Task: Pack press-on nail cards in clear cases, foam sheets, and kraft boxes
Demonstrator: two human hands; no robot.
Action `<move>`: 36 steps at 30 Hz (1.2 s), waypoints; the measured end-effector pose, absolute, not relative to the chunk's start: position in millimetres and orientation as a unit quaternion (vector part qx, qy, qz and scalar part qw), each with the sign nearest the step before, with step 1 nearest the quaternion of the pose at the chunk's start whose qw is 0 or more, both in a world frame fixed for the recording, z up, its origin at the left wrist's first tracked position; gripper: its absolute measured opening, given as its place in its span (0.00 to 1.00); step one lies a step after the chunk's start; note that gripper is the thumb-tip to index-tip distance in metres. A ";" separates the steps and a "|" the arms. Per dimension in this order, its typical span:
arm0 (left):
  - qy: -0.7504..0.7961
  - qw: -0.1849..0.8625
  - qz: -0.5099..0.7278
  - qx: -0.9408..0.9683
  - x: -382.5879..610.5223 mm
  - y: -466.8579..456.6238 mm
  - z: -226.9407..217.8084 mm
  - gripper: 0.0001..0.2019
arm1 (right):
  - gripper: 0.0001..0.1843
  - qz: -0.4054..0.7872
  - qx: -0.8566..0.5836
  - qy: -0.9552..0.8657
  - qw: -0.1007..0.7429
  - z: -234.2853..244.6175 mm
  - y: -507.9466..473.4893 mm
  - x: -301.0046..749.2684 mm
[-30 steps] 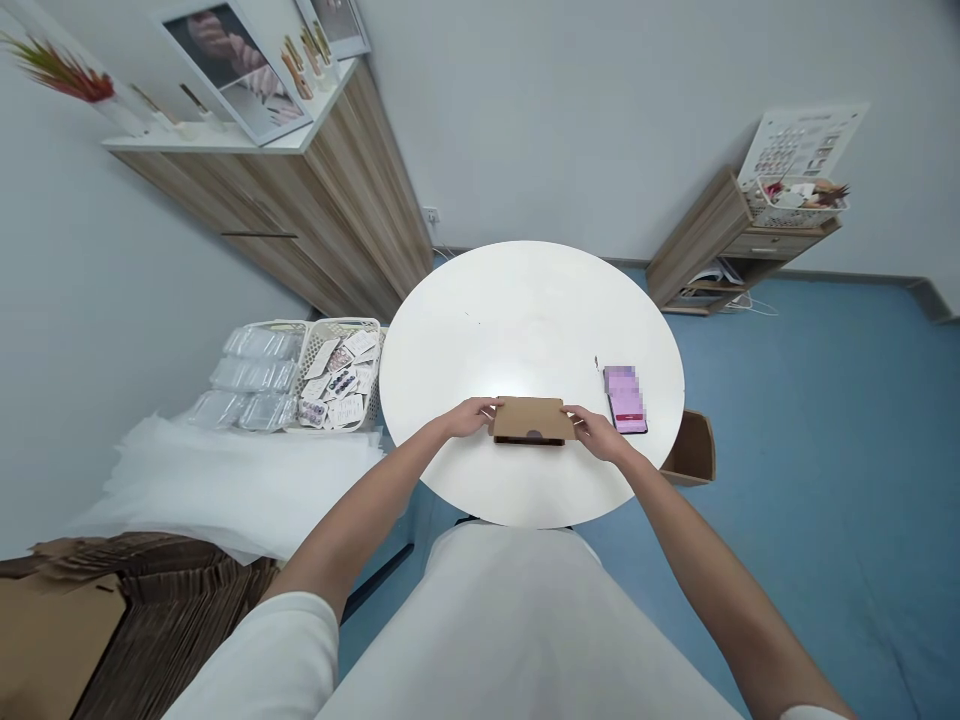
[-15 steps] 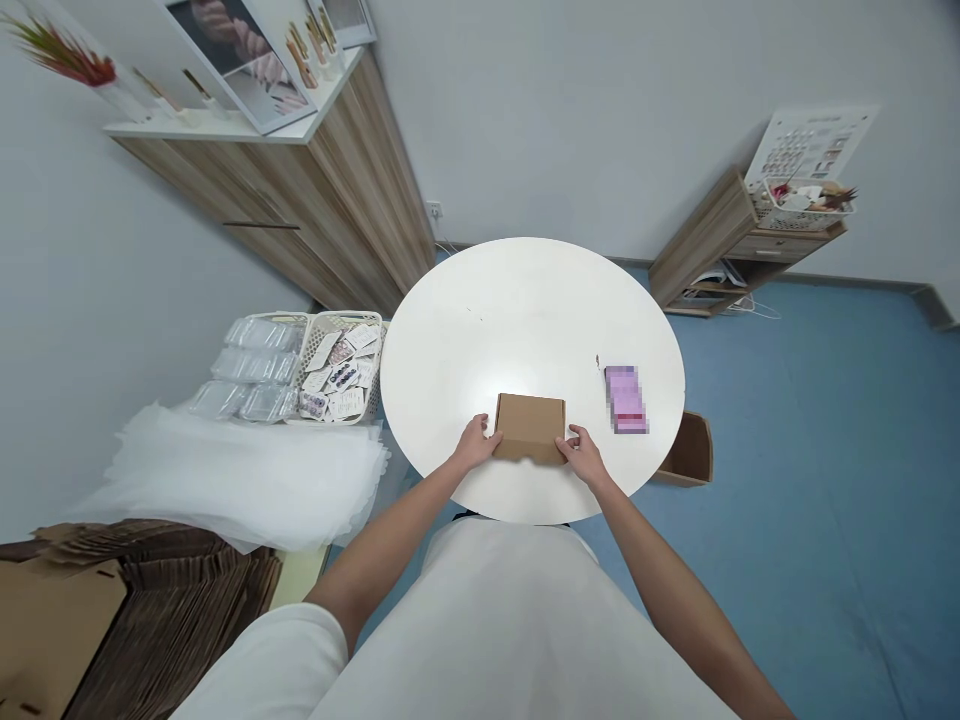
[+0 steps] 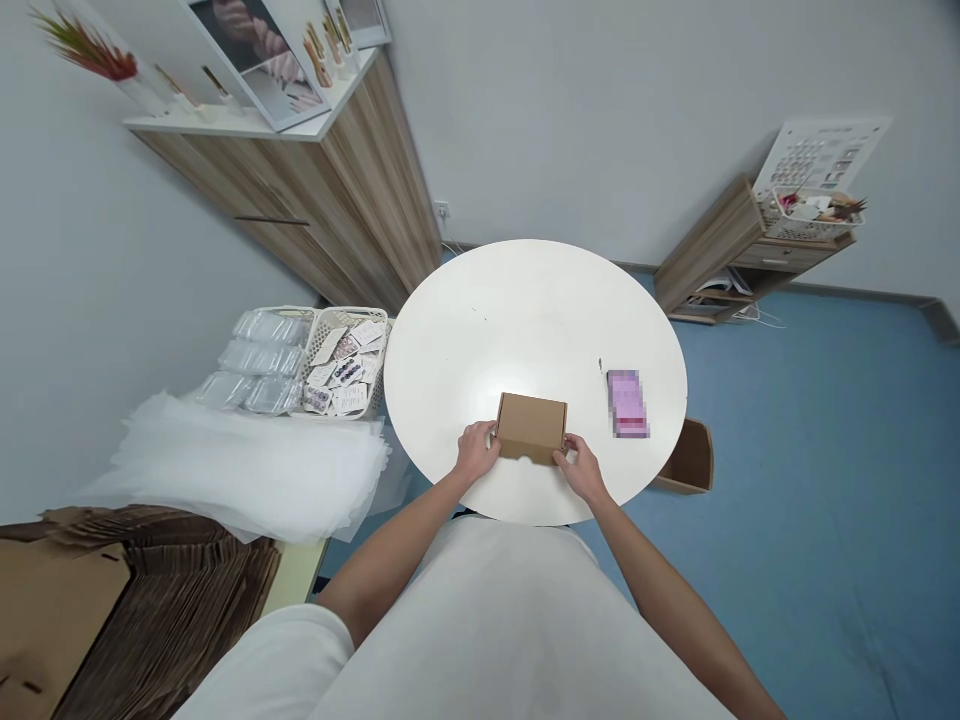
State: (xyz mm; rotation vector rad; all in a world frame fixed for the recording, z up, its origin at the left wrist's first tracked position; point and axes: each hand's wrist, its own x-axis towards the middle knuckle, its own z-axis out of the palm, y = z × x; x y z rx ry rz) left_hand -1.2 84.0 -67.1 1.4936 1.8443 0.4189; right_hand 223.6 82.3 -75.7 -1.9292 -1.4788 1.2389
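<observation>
A small brown cardboard box (image 3: 531,426) lies closed on the round white table (image 3: 525,320), near its front edge. My left hand (image 3: 477,452) grips the box's near left corner with curled fingers. My right hand (image 3: 579,466) pinches its near right corner. To the right of the box a phone (image 3: 626,403) lies flat on the table.
Left of the table stand a white basket of small cards (image 3: 343,366) and several clear plastic trays (image 3: 259,360). White foam sheets (image 3: 240,465) and a stack of flat cardboard (image 3: 112,610) lie nearer. An open carton (image 3: 686,458) sits on the blue floor at right. Wooden cabinets line the walls.
The box's lid has gone down flat and the box now sits closed. Both hands slid from its far sides to its near corners.
</observation>
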 end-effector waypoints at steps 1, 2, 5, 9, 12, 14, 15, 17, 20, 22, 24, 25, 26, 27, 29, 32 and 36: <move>0.701 0.369 0.171 0.586 -2.0 82.3 -65.8 0.21 | 0.27 0.447 -0.686 -0.540 0.196 -74.4 80.4 223.8; 0.688 0.380 0.183 0.590 -2.6 81.2 -64.1 0.22 | 0.29 0.448 -0.682 -0.547 0.186 -73.0 79.3 224.1; 0.660 0.415 0.217 0.588 -3.3 80.6 -55.9 0.23 | 0.30 0.461 -0.678 -0.546 0.170 -66.1 81.7 226.2; 0.639 0.428 0.219 0.600 -6.3 87.6 -36.1 0.18 | 0.28 0.497 -0.649 -0.548 0.175 -45.2 99.0 231.5; 0.614 0.443 0.209 0.619 -11.4 99.3 -21.0 0.17 | 0.26 0.550 -0.584 -0.571 0.174 -25.4 118.4 237.6; 0.601 0.456 0.189 0.629 -14.2 108.9 -15.1 0.17 | 0.29 0.567 -0.582 -0.559 0.165 -15.2 130.9 242.0; 0.602 0.459 0.174 0.630 -15.1 113.8 -13.7 0.16 | 0.31 0.576 -0.587 -0.546 0.157 -11.8 136.5 244.0; 0.614 0.460 0.143 0.625 -15.6 122.4 -14.0 0.14 | 0.35 0.592 -0.596 -0.524 0.142 -8.6 145.6 246.4; 0.642 0.448 0.114 0.612 -13.6 131.0 -18.6 0.09 | 0.36 0.590 -0.600 -0.525 0.128 -10.8 154.8 245.0; 0.656 0.434 0.112 0.608 -11.3 133.6 -22.0 0.06 | 0.31 0.566 -0.609 -0.541 0.130 -14.5 159.0 241.5; 0.668 0.427 0.111 0.599 -8.9 134.7 -24.2 0.05 | 0.26 0.536 -0.614 -0.562 0.140 -17.5 162.5 237.8; 0.675 0.425 0.111 0.593 -7.8 135.0 -24.6 0.06 | 0.24 0.520 -0.616 -0.574 0.145 -18.3 164.2 236.4; 0.683 0.419 0.110 0.588 -6.9 135.5 -24.6 0.07 | 0.23 0.505 -0.615 -0.587 0.149 -18.4 165.8 235.4; 0.691 0.411 0.108 0.584 -6.2 136.1 -24.1 0.08 | 0.21 0.492 -0.613 -0.600 0.149 -17.8 167.3 234.8; 0.702 0.390 0.105 0.586 -5.6 137.8 -22.6 0.09 | 0.17 0.477 -0.608 -0.619 0.141 -15.4 170.3 234.8; 0.694 0.387 0.109 0.597 -6.9 140.3 -21.1 0.11 | 0.15 0.480 -0.604 -0.625 0.120 -10.5 173.8 236.2; 0.672 0.414 0.151 0.596 -11.7 140.6 -24.7 0.23 | 0.15 0.510 -0.586 -0.620 0.107 -5.7 176.5 237.7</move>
